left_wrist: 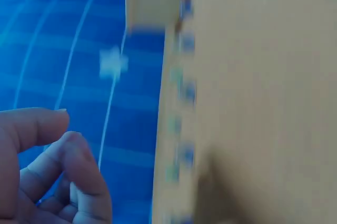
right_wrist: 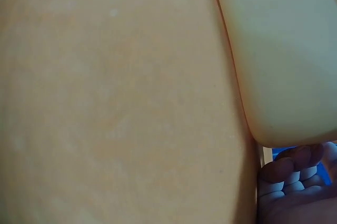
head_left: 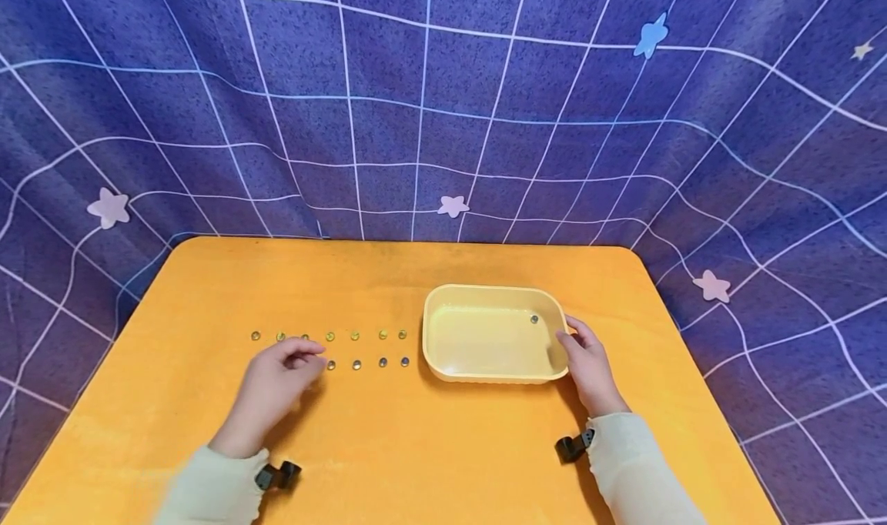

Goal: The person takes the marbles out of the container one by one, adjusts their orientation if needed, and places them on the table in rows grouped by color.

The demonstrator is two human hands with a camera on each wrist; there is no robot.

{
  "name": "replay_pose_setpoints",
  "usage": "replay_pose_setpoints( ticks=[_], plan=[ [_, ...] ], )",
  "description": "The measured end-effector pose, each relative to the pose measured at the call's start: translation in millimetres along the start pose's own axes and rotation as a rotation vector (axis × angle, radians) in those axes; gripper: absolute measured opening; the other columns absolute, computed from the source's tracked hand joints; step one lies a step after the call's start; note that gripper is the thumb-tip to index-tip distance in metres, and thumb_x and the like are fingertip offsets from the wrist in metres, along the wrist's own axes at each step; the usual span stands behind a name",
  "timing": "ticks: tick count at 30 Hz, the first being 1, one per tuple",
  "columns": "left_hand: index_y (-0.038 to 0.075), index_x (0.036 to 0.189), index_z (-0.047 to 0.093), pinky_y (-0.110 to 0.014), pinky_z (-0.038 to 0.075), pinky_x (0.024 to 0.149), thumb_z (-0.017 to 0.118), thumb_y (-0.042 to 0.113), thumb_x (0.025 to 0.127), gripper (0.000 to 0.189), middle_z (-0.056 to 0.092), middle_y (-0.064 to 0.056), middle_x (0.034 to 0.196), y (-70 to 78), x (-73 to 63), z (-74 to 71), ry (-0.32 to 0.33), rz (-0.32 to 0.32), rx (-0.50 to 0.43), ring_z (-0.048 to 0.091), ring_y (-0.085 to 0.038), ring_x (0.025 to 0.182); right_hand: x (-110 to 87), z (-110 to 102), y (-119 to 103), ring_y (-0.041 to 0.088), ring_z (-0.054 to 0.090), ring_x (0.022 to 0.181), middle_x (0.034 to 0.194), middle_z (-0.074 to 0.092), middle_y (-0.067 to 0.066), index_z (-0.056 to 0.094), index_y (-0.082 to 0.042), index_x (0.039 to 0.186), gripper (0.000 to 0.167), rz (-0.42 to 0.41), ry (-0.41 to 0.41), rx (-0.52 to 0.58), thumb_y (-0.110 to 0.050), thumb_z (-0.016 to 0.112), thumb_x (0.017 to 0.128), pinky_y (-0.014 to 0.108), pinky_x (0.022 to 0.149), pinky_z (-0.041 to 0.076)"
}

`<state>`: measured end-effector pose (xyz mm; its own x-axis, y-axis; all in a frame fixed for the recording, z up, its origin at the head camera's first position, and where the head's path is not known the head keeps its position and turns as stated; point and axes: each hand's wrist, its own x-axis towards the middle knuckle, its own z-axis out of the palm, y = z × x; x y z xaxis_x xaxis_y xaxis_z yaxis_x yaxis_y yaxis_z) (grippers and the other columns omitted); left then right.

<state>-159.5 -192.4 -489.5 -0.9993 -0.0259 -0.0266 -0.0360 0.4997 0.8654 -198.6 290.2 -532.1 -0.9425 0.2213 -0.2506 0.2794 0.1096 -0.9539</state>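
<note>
My left hand [head_left: 273, 382] hovers over the left part of two rows of small round shiny pieces, fingers loosely curled. In the left wrist view a gap shows between thumb and forefinger, with nothing visible in it. The far row holds yellowish-green pieces [head_left: 355, 336]; the near row holds dark bluish pieces [head_left: 356, 365]. Some pieces are partly or wholly covered by the hand. At the right, my right hand [head_left: 589, 363] grips the end of a pale yellow plastic tub [head_left: 495, 377], thumb over the rim and fingers outside. One small round piece [head_left: 534, 319] lies inside the tub.
Everything stands on an orange-yellow table [head_left: 430, 456] with rounded far corners. A blue curtain [head_left: 388, 125] with white grid lines and stars hangs behind and beside it. The left wrist view is blurred.
</note>
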Motion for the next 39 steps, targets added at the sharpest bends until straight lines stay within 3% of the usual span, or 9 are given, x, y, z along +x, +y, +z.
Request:
replay_pose_setpoints(
  ticks=[7,14,22,27,33,39],
  plan=[
    [0.005,0.104,0.075,-0.028,0.055,0.065,0.079,0.009,0.091,0.015,0.067,-0.004,0.088,37.6,-7.0,58.0,-0.184,0.062,-0.173,0.062,-0.020,0.077,-0.9,0.3,-0.4,0.027,0.061,0.098,0.118,0.056,0.019,0.052,-0.017,0.151,0.045,-0.020,0.014,-0.023,-0.029,0.055,0.109,0.027,0.078,0.056],
    [0.006,0.100,0.074,-0.026,0.054,0.066,0.080,0.007,0.088,0.013,0.066,-0.003,0.086,67.5,-4.5,98.4,-0.294,0.155,-0.250,0.061,-0.019,0.077,0.2,1.7,1.7,0.023,0.064,0.091,0.112,0.058,0.019,0.054,-0.014,0.149,0.042,-0.045,0.026,-0.013,-0.025,0.056,0.108,0.028,0.075,0.058],
    [0.016,0.099,0.075,-0.029,0.055,0.073,0.078,0.009,0.091,0.011,0.066,0.003,0.089,100.8,5.1,134.3,-0.369,0.290,-0.222,0.062,-0.017,0.081,1.7,0.0,2.6,0.025,0.063,0.096,0.117,0.058,0.019,0.052,-0.016,0.151,0.045,-0.027,0.024,-0.035,-0.029,0.056,0.108,0.027,0.077,0.057],
    [0.014,0.102,0.075,-0.029,0.056,0.076,0.076,0.009,0.092,0.011,0.066,0.005,0.090,123.5,14.8,155.4,-0.409,0.363,-0.215,0.063,-0.014,0.083,1.9,-0.8,1.3,0.028,0.062,0.100,0.119,0.057,0.020,0.051,-0.018,0.152,0.046,-0.010,0.017,-0.029,-0.030,0.056,0.108,0.027,0.078,0.056],
    [0.015,0.104,0.076,-0.027,0.056,0.077,0.075,0.016,0.094,0.010,0.068,0.008,0.089,148.2,31.0,181.0,-0.469,0.369,-0.199,0.063,-0.010,0.082,1.4,-0.7,-0.6,0.030,0.059,0.104,0.122,0.055,0.020,0.050,-0.018,0.153,0.046,0.000,0.011,-0.026,-0.029,0.055,0.108,0.027,0.080,0.055],
    [0.014,0.103,0.076,-0.025,0.056,0.074,0.074,0.014,0.092,0.011,0.068,0.007,0.087,163.0,46.4,199.2,-0.470,0.372,-0.194,0.063,-0.009,0.078,1.0,-0.2,0.9,0.029,0.061,0.101,0.117,0.056,0.021,0.053,-0.016,0.150,0.043,-0.035,0.019,-0.032,-0.026,0.055,0.108,0.026,0.079,0.056]
  ],
)
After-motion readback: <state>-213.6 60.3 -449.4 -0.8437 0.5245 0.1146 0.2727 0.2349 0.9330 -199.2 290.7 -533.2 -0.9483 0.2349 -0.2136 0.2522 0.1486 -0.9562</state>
